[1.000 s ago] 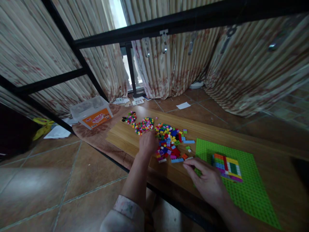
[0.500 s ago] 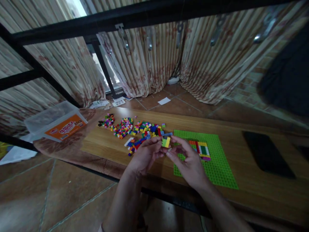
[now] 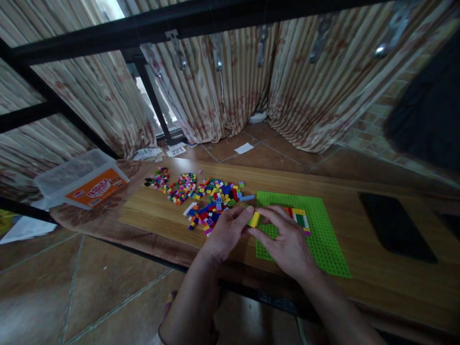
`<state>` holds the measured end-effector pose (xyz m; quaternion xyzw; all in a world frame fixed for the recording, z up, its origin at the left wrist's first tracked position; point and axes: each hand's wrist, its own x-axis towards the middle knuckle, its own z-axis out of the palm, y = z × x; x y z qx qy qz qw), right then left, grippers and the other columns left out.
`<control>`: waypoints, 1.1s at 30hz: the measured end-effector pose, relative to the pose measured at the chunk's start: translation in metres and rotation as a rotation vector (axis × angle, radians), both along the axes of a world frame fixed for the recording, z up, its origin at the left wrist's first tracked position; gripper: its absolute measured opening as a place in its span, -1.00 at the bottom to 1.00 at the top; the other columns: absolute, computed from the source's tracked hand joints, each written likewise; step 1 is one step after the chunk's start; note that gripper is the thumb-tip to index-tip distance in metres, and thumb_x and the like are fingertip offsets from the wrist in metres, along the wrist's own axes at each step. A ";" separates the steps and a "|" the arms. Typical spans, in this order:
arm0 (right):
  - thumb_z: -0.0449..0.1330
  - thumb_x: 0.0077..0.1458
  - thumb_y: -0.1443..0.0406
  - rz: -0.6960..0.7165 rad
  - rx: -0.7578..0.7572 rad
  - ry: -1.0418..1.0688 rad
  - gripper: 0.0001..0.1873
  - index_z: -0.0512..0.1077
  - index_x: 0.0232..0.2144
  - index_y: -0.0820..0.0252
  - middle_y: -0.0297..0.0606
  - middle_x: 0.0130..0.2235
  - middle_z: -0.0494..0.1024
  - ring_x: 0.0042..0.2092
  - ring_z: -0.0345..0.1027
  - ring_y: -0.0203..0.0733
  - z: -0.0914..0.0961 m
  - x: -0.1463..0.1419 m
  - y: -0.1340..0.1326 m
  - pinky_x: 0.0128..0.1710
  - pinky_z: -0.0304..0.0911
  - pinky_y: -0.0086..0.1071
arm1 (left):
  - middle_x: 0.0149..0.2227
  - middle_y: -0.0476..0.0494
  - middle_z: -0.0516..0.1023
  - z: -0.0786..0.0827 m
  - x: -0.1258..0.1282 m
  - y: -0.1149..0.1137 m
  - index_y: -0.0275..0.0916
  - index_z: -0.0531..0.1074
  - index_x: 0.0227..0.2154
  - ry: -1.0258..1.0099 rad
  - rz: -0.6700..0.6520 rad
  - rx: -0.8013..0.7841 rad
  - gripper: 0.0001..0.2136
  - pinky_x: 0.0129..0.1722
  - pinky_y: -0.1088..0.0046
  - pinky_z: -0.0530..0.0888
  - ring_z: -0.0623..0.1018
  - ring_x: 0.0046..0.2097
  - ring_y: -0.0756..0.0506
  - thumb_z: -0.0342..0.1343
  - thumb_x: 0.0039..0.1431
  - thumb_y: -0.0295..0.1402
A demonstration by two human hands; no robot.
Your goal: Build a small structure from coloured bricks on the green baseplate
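Note:
Between my two hands is a small block of toy bricks (image 3: 254,220), its visible face yellow. My left hand (image 3: 230,230) pinches it from the left, thumb on top. My right hand (image 3: 282,235) has its thumb and fingers at the block's right side. Both hands are above the left edge of the green baseplate (image 3: 328,239). On that plate sits a flat build of coloured bricks (image 3: 300,218), red, yellow, white and green, partly hidden behind my right hand. Several loose bricks (image 3: 215,206) lie in piles just beyond my left hand.
A clear plastic box (image 3: 82,177) with an orange label stands at the table's left end. On the wooden tabletop (image 3: 154,211), a black flat object (image 3: 397,227) lies to the right. Striped curtains (image 3: 215,96) and a black metal bar (image 3: 201,19) are beyond the table.
The block has been turned: its green part, visible before, is now covered. My left hand has moved slightly right, closer to my right hand, and its thumb now lies over the block.

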<state>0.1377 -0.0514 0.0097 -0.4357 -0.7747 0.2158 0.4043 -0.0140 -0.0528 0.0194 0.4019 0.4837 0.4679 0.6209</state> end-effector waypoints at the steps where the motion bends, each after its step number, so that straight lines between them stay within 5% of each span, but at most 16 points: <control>1: 0.23 0.10 0.17 -0.007 0.001 -0.013 -0.68 0.41 -0.07 0.07 -0.21 -0.13 0.48 -0.17 0.41 -0.16 0.000 0.000 -0.001 -0.16 0.37 -0.28 | -0.54 0.03 0.33 0.000 0.001 0.000 -0.30 0.43 -0.53 0.016 -0.005 0.012 -0.62 -0.53 0.57 0.17 0.24 -0.51 0.09 0.21 0.04 -0.02; 11: 0.19 0.13 0.25 0.067 -0.042 0.030 -0.76 0.41 -0.11 0.10 -0.24 -0.19 0.45 -0.23 0.36 -0.21 0.004 0.003 -0.002 -0.22 0.33 -0.34 | -0.59 0.06 0.25 0.001 0.010 -0.002 -0.32 0.43 -0.53 -0.091 -0.002 -0.012 -0.61 -0.56 0.58 0.09 0.17 -0.55 0.12 0.22 0.03 -0.02; 19: 0.25 0.08 0.23 0.083 -0.207 0.362 -0.69 0.45 -0.08 0.05 -0.28 -0.16 0.47 -0.17 0.39 -0.25 -0.001 -0.001 -0.002 -0.15 0.38 -0.34 | -0.50 -0.01 0.39 -0.001 0.002 0.002 -0.32 0.45 -0.45 -0.092 0.088 -0.008 -0.63 -0.54 0.58 0.22 0.29 -0.54 0.10 0.21 0.02 -0.03; 21: 0.27 0.07 0.25 0.081 -0.293 0.488 -0.66 0.46 -0.06 0.01 -0.30 -0.18 0.51 -0.17 0.41 -0.26 -0.002 -0.002 -0.003 -0.14 0.40 -0.34 | -0.52 0.01 0.38 -0.005 -0.005 0.005 -0.30 0.42 -0.46 0.093 0.156 0.055 -0.66 -0.53 0.56 0.23 0.30 -0.54 0.08 0.13 0.11 -0.06; 27: 0.34 -0.02 0.27 0.020 -0.497 0.821 -0.63 0.51 -0.09 -0.05 -0.34 -0.18 0.61 -0.23 0.48 -0.28 0.003 0.010 0.002 -0.15 0.40 -0.32 | -0.49 -0.03 0.45 -0.011 -0.022 0.012 -0.23 0.44 -0.46 1.075 0.216 0.296 -0.79 -0.40 0.51 0.26 0.44 -0.40 -0.01 0.02 0.24 -0.27; 33: 0.27 0.06 0.26 0.012 -0.566 0.842 -0.61 0.46 -0.02 -0.02 -0.27 -0.11 0.60 -0.22 0.48 -0.26 0.004 0.027 0.009 -0.17 0.40 -0.27 | -0.21 -0.18 0.55 -0.013 -0.015 0.022 -0.21 0.50 -0.25 1.451 0.141 0.348 -0.84 -0.16 0.40 0.38 0.51 -0.14 -0.14 0.03 0.24 -0.33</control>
